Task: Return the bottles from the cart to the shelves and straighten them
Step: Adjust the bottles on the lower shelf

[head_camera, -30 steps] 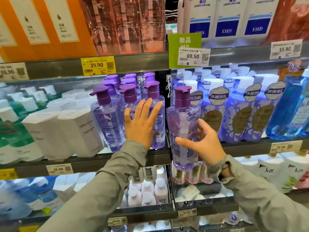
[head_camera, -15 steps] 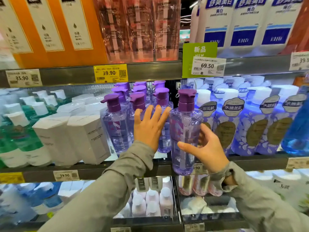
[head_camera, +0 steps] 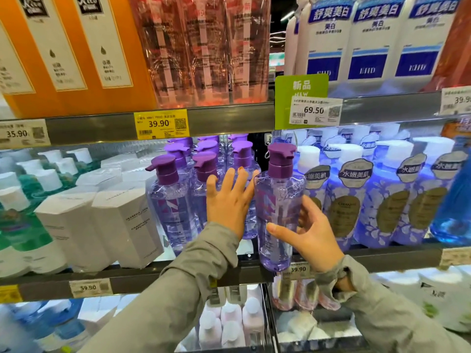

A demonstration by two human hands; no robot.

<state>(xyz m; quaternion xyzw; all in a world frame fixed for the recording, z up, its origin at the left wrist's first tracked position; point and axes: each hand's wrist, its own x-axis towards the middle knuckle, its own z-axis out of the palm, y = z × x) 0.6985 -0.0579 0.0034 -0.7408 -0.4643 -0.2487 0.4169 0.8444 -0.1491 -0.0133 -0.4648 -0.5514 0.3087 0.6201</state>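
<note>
My right hand (head_camera: 304, 231) grips a clear purple pump bottle (head_camera: 277, 207) with a purple cap, held upright just in front of the middle shelf edge (head_camera: 127, 276). To its left, several matching purple bottles (head_camera: 170, 200) stand in rows on that shelf. My left hand (head_camera: 229, 202) lies flat with straight fingers against the front bottles of the right-hand row, next to the held bottle. The held bottle's base hangs below the shelf lip.
White boxes (head_camera: 122, 220) stand left of the purple bottles, green bottles (head_camera: 23, 225) further left. Blue-violet white-capped bottles (head_camera: 356, 200) fill the shelf to the right. Orange boxes and pink bottles sit on the shelf above, small pink bottles (head_camera: 229, 324) below.
My right hand has lifted the purple bottle and carried it left, closer to my left hand. My left hand stays flat against the shelved bottles.
</note>
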